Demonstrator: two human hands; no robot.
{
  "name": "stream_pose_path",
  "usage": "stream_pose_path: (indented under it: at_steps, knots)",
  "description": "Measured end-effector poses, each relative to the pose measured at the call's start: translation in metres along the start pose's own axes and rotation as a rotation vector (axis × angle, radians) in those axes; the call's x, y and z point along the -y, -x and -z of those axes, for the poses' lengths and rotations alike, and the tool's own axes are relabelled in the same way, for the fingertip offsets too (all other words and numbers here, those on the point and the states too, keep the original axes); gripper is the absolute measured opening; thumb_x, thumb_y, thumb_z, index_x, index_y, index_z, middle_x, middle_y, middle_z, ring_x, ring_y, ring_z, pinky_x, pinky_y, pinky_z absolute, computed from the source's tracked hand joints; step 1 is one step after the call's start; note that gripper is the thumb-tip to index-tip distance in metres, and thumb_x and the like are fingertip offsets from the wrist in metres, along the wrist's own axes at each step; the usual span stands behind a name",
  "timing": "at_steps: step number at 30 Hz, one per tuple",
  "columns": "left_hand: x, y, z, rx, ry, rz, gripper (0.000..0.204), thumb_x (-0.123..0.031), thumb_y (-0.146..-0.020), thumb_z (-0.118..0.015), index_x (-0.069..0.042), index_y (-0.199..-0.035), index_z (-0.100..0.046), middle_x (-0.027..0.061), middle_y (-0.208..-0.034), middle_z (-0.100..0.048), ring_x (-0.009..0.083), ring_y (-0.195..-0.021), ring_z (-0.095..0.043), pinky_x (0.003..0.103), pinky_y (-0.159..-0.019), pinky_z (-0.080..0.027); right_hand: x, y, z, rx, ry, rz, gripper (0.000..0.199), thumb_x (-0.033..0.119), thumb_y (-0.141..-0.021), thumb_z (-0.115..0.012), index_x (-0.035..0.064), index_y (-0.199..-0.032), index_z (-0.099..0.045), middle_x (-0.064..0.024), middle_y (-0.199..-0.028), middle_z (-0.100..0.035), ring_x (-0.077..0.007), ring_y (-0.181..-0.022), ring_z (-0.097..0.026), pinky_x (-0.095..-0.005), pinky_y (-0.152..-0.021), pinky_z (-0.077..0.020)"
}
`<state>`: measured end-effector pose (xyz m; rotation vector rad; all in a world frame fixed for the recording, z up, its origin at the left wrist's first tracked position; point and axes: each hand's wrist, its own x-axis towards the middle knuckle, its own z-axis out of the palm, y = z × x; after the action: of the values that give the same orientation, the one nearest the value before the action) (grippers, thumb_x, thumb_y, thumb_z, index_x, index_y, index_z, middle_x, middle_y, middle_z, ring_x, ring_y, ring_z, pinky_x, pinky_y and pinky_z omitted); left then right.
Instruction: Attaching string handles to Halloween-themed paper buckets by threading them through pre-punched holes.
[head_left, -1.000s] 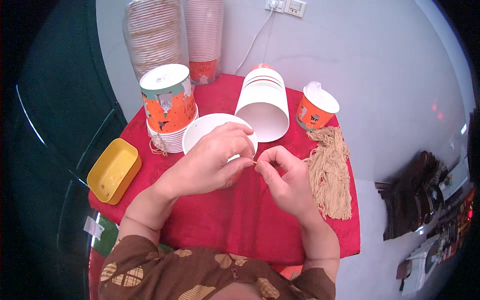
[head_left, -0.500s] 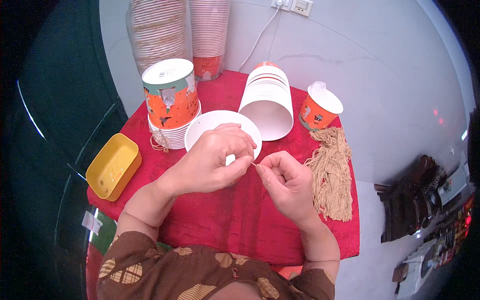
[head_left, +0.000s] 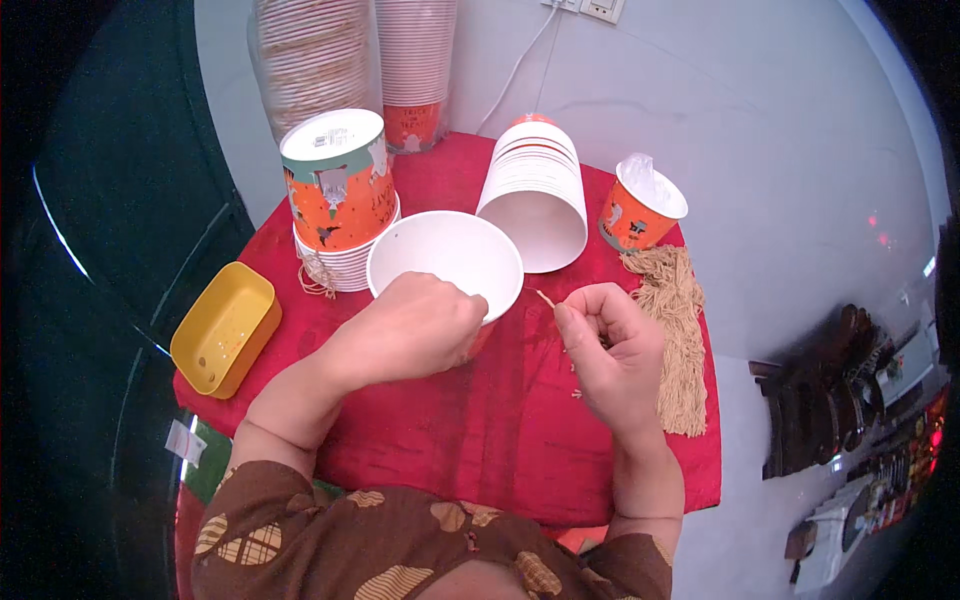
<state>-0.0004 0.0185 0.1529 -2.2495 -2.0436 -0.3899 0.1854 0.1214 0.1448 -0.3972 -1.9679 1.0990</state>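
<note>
Pale grey floor and wall around a small tabletop [head_left: 450, 440] draped in red cloth; wall socket with a white cable at the far edge.

Left hand [head_left: 415, 330]: clenched on the near rim of an open white paper cup [head_left: 445, 262], fingers curled over the edge, cup upright on the cloth. Right hand [head_left: 610, 350]: just right of that cup, apart from it, fingers curled, thumb and forefinger pinching a short length of tan string [head_left: 546, 298], its end sticking up toward the left hand. Exact grip on the rest of the string: cannot tell, hidden inside the fist.

Beyond the left hand: upside-down orange printed cup [head_left: 335, 180] sitting on a short stack of white cups, loose twine at the stack's foot. Beyond the gap between both hands: nested stack of white cups [head_left: 535, 195] lying on its side, mouth toward the person. Beyond the right hand: single upright orange cup [head_left: 640, 210] with white material inside. Right of the right hand: bundle of tan string [head_left: 680, 340] laid lengthwise on the cloth. Far left of the left hand: yellow plastic tray [head_left: 225, 328] at the tabletop edge. Against the wall: two tall sleeves of stacked cups [head_left: 355, 55] in clear wrap.
</note>
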Motion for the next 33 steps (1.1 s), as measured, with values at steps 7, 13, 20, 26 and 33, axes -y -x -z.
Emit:
stream_pose_path:
  at_steps: [7, 13, 20, 26, 33]
  knots:
    - [0.004, 0.002, 0.009, -0.289, 0.289, 0.019, 0.01, -0.006, -0.08, -0.062, 0.003, -0.079, -0.06, 0.0222, -0.071, -0.062, 0.0381, -0.071, -0.064, 0.044, -0.063, -0.051, 0.001, 0.0, -0.001, -0.056, -0.014, 0.015, 0.007, 0.0, -0.089, -0.062, 0.001, -0.083, -0.058, 0.0078, -0.061, -0.047, 0.002, -0.052, -0.038, -0.0178, -0.045, -0.0284]
    - [0.0, 0.006, 0.014, -0.352, 0.474, 0.007, 0.009, -0.005, -0.083, -0.061, 0.003, -0.083, -0.058, 0.0203, -0.074, -0.062, 0.0359, -0.071, -0.064, 0.041, -0.063, -0.05, 0.005, 0.001, -0.002, -0.064, 0.063, 0.068, 0.009, -0.002, -0.088, -0.061, 0.0021, -0.081, -0.056, 0.0088, -0.061, -0.046, 0.0027, -0.053, -0.037, -0.0167, -0.047, -0.0263]
    - [0.002, 0.007, 0.015, -0.418, 0.436, -0.072, 0.006, -0.004, -0.082, -0.061, 0.002, -0.083, -0.058, 0.0172, -0.073, -0.063, 0.0342, -0.07, -0.064, 0.04, -0.061, -0.049, 0.001, 0.0, -0.004, -0.081, 0.098, 0.062, 0.012, -0.002, -0.083, -0.064, 0.0022, -0.076, -0.055, 0.0075, -0.055, -0.042, 0.0017, -0.049, -0.037, -0.0189, -0.044, -0.0294]
    - [0.0, 0.008, 0.014, -0.415, 0.411, -0.118, 0.004, 0.0, -0.08, -0.064, -0.001, -0.083, -0.062, 0.0116, -0.072, -0.063, 0.0256, -0.067, -0.064, 0.034, -0.059, -0.049, 0.001, 0.0, -0.003, -0.062, 0.089, 0.046, 0.013, -0.002, -0.083, -0.064, 0.0022, -0.075, -0.054, 0.0069, -0.054, -0.041, 0.0012, -0.049, -0.036, -0.0196, -0.043, -0.0296]
    - [-0.002, 0.009, 0.015, -0.427, 0.399, -0.133, 0.006, 0.002, -0.079, -0.064, 0.0, -0.083, -0.061, 0.0117, -0.072, -0.063, 0.0255, -0.067, -0.064, 0.034, -0.059, -0.049, 0.003, 0.001, -0.004, -0.025, 0.103, 0.012, 0.012, -0.002, -0.086, -0.062, 0.003, -0.077, -0.056, 0.01, -0.062, -0.044, 0.0027, -0.054, -0.035, -0.0168, -0.047, -0.026]
